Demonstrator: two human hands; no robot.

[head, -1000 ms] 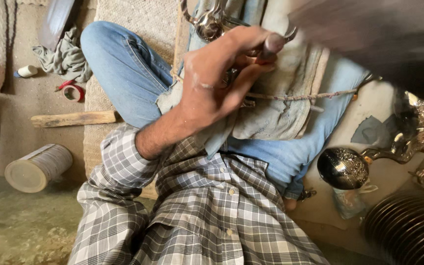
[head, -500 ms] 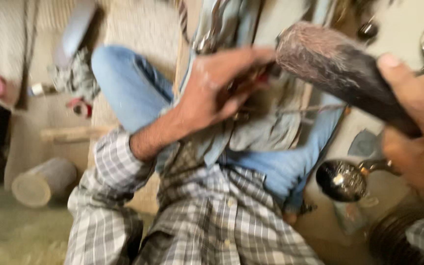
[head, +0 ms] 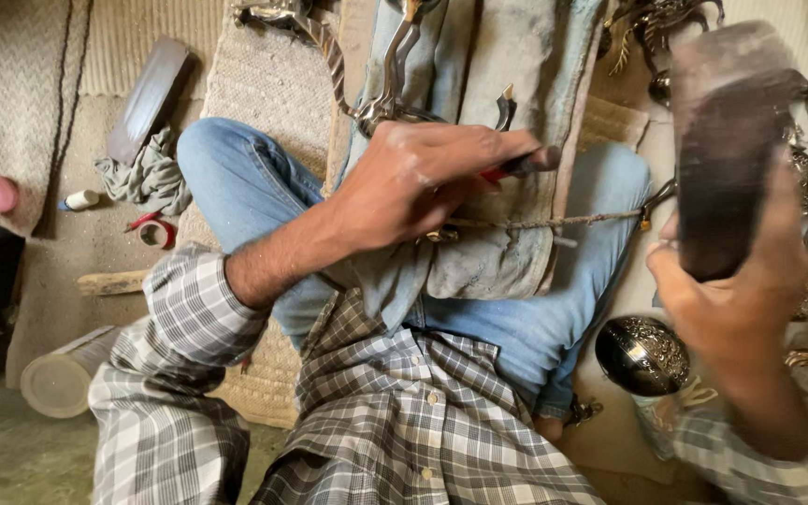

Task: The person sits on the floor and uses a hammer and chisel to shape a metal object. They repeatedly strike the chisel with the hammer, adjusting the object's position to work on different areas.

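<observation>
My left hand (head: 418,182) grips a thin red-handled tool (head: 516,166) and presses its tip against a grey cloth-covered pad (head: 502,140) lying across my lap. A curved silver metal piece (head: 381,89) rests on the pad just beyond the hand. My right hand (head: 736,299) holds a dark wooden mallet block (head: 727,140) raised upright at the right, apart from the tool. A cord (head: 563,222) runs across the pad below the tool.
Ornate silver metal pieces (head: 642,353) lie on the floor at the right. At the left are a crumpled grey rag (head: 147,178), a red tape roll (head: 151,231), a wooden stick (head: 109,282), a pale cylinder (head: 63,374) and a dark flat bar (head: 147,98).
My right hand with the mallet has come into view and risen upright at the right. The left hand has stayed on the tool against the pad.
</observation>
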